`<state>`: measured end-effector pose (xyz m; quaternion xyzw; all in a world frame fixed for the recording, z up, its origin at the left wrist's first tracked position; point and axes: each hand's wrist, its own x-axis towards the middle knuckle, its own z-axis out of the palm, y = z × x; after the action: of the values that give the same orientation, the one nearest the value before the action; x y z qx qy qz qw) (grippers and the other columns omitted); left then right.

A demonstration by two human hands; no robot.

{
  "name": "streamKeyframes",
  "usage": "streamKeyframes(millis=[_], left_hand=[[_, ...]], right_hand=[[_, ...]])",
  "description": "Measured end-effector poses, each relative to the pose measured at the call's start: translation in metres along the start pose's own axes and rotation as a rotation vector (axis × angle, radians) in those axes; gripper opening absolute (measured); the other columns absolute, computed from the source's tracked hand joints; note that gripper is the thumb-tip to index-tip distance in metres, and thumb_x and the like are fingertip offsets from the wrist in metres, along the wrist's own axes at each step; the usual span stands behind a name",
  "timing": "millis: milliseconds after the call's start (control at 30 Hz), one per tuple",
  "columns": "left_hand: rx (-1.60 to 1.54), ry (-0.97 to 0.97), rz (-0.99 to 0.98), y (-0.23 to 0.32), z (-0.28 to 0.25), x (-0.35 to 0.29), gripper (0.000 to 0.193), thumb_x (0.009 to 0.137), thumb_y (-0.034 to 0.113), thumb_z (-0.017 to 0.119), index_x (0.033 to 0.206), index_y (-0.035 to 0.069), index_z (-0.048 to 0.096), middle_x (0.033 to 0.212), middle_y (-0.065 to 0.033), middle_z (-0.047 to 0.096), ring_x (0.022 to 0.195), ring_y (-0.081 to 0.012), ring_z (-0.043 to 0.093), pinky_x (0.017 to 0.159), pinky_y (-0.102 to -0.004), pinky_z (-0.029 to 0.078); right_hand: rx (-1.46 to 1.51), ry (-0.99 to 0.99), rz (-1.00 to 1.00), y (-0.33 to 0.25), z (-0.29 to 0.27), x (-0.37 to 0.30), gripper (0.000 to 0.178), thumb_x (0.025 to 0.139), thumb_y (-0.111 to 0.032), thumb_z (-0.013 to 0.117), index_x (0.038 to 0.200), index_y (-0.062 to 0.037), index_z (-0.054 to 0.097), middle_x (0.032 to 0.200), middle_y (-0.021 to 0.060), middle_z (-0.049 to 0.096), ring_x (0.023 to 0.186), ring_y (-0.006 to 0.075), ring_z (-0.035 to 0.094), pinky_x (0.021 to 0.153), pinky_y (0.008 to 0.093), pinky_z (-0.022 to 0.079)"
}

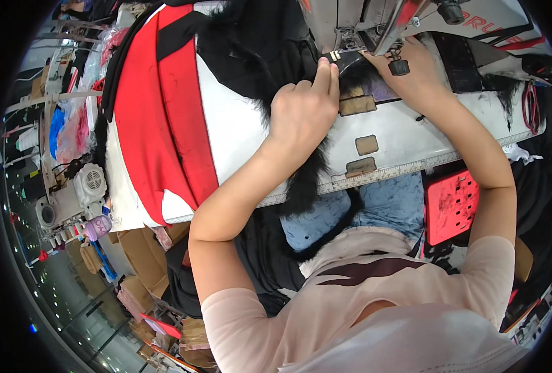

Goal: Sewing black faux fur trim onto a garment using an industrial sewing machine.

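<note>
Black cloth with a furry edge [304,183] lies over the white machine bed and runs up to the needle area of a sewing machine [350,40]. My left hand [304,105] is closed on this cloth just left of the presser foot, its index finger stretched toward the foot and the others curled. On the other side of the foot is my right hand [412,71], its fingertip close to the cloth; the machine head hides most of its fingers. Red fabric with a black band [179,118] is spread out to the left.
A ruler strip [381,171] runs along the table's front edge. Worn patches [366,145] mark the bed. A small white fan [91,181] and bagged goods stand at the left. Below right is a red plastic crate [450,205]. Cardboard boxes [142,258] stand lower left.
</note>
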<state>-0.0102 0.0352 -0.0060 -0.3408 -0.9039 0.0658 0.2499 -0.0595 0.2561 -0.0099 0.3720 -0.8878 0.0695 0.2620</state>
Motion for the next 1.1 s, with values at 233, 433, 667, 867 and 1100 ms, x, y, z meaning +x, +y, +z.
streamKeyframes(millis=[233, 433, 667, 867, 1100], left_hand=[[-0.117, 0.038, -0.017, -0.007, 0.002, -0.002, 0.040, 0.067, 0.005, 0.063, 0.107, 0.001, 0.069, 0.112, -0.0103, 0.067, 0.055, -0.0105, 0.056, 0.049, -0.0234, 0.042], [0.025, 0.022, -0.017, 0.004, 0.003, 0.000, 0.040, 0.067, 0.006, 0.064, 0.106, 0.002, 0.070, 0.112, -0.0120, 0.068, 0.049, -0.0097, 0.054, 0.047, -0.0236, 0.042], [-0.005, 0.063, -0.020, -0.004, 0.008, 0.001, 0.037, 0.068, 0.006, 0.063, 0.104, 0.003, 0.071, 0.110, -0.0126, 0.070, 0.049, -0.0092, 0.054, 0.046, -0.0237, 0.041], [-0.028, 0.071, -0.018, -0.005, 0.011, 0.003, 0.034, 0.069, 0.007, 0.063, 0.102, 0.003, 0.071, 0.112, -0.0127, 0.069, 0.050, -0.0092, 0.054, 0.046, -0.0232, 0.041], [-0.047, 0.054, -0.103, -0.001, 0.000, -0.001, 0.024, 0.068, 0.009, 0.062, 0.091, 0.003, 0.063, 0.077, -0.0007, 0.054, 0.054, -0.0094, 0.053, 0.049, -0.0252, 0.037]], right_hand=[[0.209, -0.112, 0.063, 0.001, -0.006, 0.006, 0.014, 0.086, -0.019, 0.065, 0.097, -0.0140, 0.072, 0.089, 0.0090, 0.069, 0.079, 0.0324, 0.062, 0.073, 0.0387, 0.048], [-0.057, -0.076, -0.116, 0.006, -0.005, 0.001, 0.016, 0.088, -0.023, 0.063, 0.100, -0.0154, 0.071, 0.087, 0.0080, 0.069, 0.080, 0.0303, 0.063, 0.072, 0.0386, 0.047], [-0.002, -0.046, -0.025, 0.005, 0.009, 0.002, 0.014, 0.087, -0.017, 0.061, 0.098, -0.0125, 0.069, 0.091, 0.0080, 0.069, 0.083, 0.0308, 0.063, 0.077, 0.0410, 0.048], [0.008, -0.097, 0.049, 0.002, 0.000, 0.000, 0.013, 0.084, -0.015, 0.063, 0.095, -0.0110, 0.068, 0.085, 0.0097, 0.067, 0.081, 0.0323, 0.063, 0.074, 0.0422, 0.049], [-0.040, 0.018, -0.002, 0.000, 0.007, -0.001, 0.006, 0.068, -0.010, 0.063, 0.074, -0.0092, 0.062, 0.073, 0.0057, 0.058, 0.077, 0.0250, 0.059, 0.078, 0.0386, 0.048]])
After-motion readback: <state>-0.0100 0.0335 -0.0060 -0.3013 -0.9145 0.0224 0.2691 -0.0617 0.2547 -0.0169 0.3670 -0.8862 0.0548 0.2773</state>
